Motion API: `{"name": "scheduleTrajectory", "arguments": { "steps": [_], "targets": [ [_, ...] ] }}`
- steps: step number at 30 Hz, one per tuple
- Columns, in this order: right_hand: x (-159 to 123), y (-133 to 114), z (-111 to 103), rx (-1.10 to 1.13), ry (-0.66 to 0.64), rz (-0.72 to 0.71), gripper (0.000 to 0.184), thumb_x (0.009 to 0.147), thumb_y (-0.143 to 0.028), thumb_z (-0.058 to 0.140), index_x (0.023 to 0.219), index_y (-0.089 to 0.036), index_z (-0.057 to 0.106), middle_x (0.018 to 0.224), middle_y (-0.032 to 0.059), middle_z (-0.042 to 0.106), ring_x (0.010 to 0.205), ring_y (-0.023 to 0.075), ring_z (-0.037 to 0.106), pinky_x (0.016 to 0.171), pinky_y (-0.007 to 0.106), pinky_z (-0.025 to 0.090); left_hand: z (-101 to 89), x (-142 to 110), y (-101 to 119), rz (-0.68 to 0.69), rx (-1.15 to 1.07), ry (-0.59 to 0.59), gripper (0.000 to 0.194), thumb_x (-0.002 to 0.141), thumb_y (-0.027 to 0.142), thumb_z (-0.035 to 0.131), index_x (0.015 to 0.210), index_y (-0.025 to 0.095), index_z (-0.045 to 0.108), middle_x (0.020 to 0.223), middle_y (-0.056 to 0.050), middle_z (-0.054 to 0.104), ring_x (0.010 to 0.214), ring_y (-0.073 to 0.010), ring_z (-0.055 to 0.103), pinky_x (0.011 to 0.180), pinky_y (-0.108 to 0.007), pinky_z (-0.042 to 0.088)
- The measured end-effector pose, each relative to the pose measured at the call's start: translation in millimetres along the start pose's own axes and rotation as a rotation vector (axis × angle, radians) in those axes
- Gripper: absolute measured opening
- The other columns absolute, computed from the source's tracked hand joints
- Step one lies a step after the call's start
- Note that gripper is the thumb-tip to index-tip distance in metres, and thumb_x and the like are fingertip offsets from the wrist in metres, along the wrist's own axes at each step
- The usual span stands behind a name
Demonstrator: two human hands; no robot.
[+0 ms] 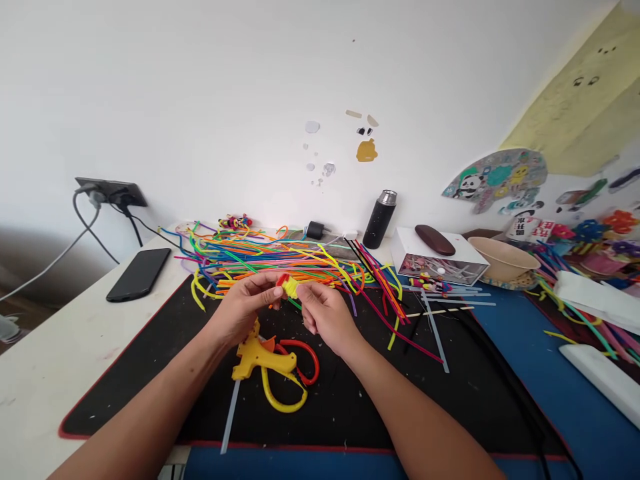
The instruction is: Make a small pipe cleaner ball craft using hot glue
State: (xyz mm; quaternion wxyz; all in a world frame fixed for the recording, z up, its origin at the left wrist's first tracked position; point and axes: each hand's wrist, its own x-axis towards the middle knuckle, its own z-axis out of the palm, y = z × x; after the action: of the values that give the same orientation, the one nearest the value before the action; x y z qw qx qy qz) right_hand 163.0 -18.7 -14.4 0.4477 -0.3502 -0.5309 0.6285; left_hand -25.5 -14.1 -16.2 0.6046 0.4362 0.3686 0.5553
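A white wall is rising behind a worktable where a black mat (190, 400) with a red edge is lying under the person's forearms. Along the far side, a loose heap of coloured fuzzy stems (280, 260) is spreading toward a dark flask (380, 220), while a phone (139, 275) is resting off to the left.

Above the mat, the left hand (253, 300) and the right hand (325, 313) are meeting over a small red and yellow piece (291, 288). It is sitting directly between the two sets of fingertips, its red end pointing toward the left hand and its yellow part leaning toward the right. Its long axis seems to be running across from hand to hand, dipping slightly to the right, though the fingers are hiding some of it. Neither hand is clearly nearer: the left thumb and fingers are pinching the red end, and the right thumb and forefinger are pressing together at the yellow side.

Nearer the body, below the hands, a yellow glue gun (273, 359) is lying beside red and yellow looped handles (274, 401).
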Motion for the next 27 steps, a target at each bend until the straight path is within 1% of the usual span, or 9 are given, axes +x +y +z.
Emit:
{"name": "scheduleTrajectory", "arguments": {
  "steps": [4, 7, 10, 12, 15, 18, 21, 23, 27],
  "targets": [
    [6, 9, -1, -0.01, 0.019, -0.013, 0.054, 0.084, -0.072, 0.073, 0.093, -0.019, 0.067, 0.049, -0.0114, 0.043, 0.037, 0.0081, 0.035, 0.039, 0.024, 0.026, -1.6, 0, 6, 0.021, -0.009, 0.039, 0.038, 0.064, 0.037, 0.1, 0.094, 0.018, 0.086, 0.089, -0.005, 0.078, 0.064, -0.0122, 0.063, 0.061, -0.023, 0.053],
    [10, 12, -3, -0.024, 0.093, -0.037, 0.054, 0.088, -0.072, 0.069, 0.09, -0.019, 0.069, 0.049, -0.0106, 0.041, 0.038, 0.0082, 0.034, 0.04, 0.024, 0.024, -3.6, 1, 12, 0.057, -0.079, 0.082, 0.037, 0.066, 0.036, 0.099, 0.095, 0.018, 0.085, 0.094, -0.005, 0.078, 0.073, -0.0151, 0.067, 0.067, -0.024, 0.059],
    [12, 7, -9, -0.098, 0.168, -0.062, 0.051, 0.09, -0.071, 0.067, 0.088, -0.019, 0.069, 0.05, -0.01, 0.041, 0.039, 0.0093, 0.036, 0.041, 0.025, 0.028, -6.0, 2, 15, 0.07, -0.146, 0.088, 0.033, 0.069, 0.032, 0.096, 0.096, 0.018, 0.083, 0.097, -0.006, 0.078, 0.08, -0.0176, 0.069, 0.072, -0.027, 0.063],
    [11, 0, -19, -0.205, 0.192, -0.095, 0.05, 0.089, -0.07, 0.067, 0.087, -0.02, 0.068, 0.05, -0.0092, 0.042, 0.04, 0.0106, 0.038, 0.043, 0.025, 0.031, -7.5, 3, 14, 0.056, -0.164, 0.065, 0.03, 0.073, 0.03, 0.093, 0.098, 0.017, 0.082, 0.098, -0.008, 0.078, 0.08, -0.0183, 0.069, 0.072, -0.028, 0.064],
    [6, -13, -47, -0.431, 0.255, -0.131, 0.049, 0.09, -0.069, 0.065, 0.093, -0.021, 0.071, 0.052, -0.008, 0.044, 0.043, 0.0131, 0.041, 0.045, 0.027, 0.034, -8.9, 3, 11, 0.038, -0.195, 0.032, 0.028, 0.076, 0.029, 0.09, 0.099, 0.015, 0.081, 0.098, -0.01, 0.079, 0.079, -0.0194, 0.071, 0.068, -0.028, 0.063],
    [3, -26, -86, -0.764, 0.389, -0.095, 0.051, 0.096, -0.068, 0.054, 0.095, -0.021, 0.073, 0.057, -0.0042, 0.055, 0.048, 0.0154, 0.048, 0.051, 0.028, 0.039, -9.0, 3, 10, 0.029, -0.235, 0.006, 0.03, 0.078, 0.03, 0.088, 0.102, 0.015, 0.08, 0.097, -0.01, 0.078, 0.079, -0.0207, 0.072, 0.064, -0.027, 0.062],
    [2, -36, -128, -0.888, 0.457, -0.05, 0.046, 0.098, -0.06, 0.055, 0.096, -0.018, 0.075, 0.067, 0.0021, 0.068, 0.06, 0.0203, 0.062, 0.06, 0.03, 0.045, -8.5, 2, 11, 0.024, -0.245, -0.011, 0.033, 0.079, 0.031, 0.087, 0.106, 0.014, 0.079, 0.092, -0.009, 0.076, 0.077, -0.0202, 0.071, 0.063, -0.027, 0.061],
    [2, -39, -152, -0.967, 0.491, -0.014, 0.037, 0.098, -0.05, 0.058, 0.095, -0.018, 0.077, 0.079, 0.0062, 0.076, 0.072, 0.0229, 0.069, 0.069, 0.03, 0.048, -7.8, 2, 12, 0.025, -0.24, -0.02, 0.033, 0.079, 0.031, 0.086, 0.106, 0.014, 0.078, 0.09, -0.008, 0.075, 0.075, -0.0198, 0.071, 0.062, -0.027, 0.061],
    [-1, -38, -182, -1.145, 0.563, 0.098, 0.026, 0.098, -0.036, 0.063, 0.098, -0.017, 0.08, 0.094, 0.0119, 0.08, 0.09, 0.0264, 0.074, 0.077, 0.031, 0.047, -5.1, 1, 14, 0.024, -0.229, -0.035, 0.031, 0.081, 0.032, 0.085, 0.105, 0.014, 0.077, 0.088, -0.008, 0.075, 0.073, -0.0188, 0.07, 0.062, -0.026, 0.06]
  ]
}}
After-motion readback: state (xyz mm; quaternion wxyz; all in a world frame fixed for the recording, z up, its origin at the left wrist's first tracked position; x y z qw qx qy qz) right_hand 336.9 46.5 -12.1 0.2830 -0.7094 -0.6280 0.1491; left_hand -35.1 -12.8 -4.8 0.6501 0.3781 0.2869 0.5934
